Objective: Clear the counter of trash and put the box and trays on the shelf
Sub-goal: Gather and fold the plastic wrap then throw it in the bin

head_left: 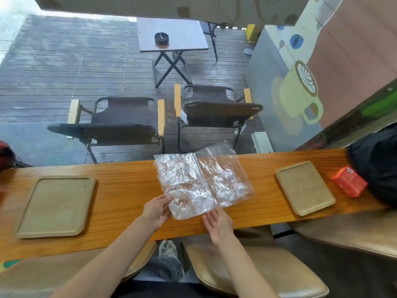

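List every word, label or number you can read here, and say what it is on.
No text here can be read.
Red box: pale print on its top face, too blurred to read.
Wall mural: painted cups only, no letters.
Tag on the right chair: white, too small to read.

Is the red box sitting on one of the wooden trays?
No, the red box rests directly on the counter, to the right of the right wooden tray and off it.

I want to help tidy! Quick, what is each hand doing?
Left hand: pinches the plastic wrap's near corner.
Right hand: open, fingers straight, touching the wrap's near edge.
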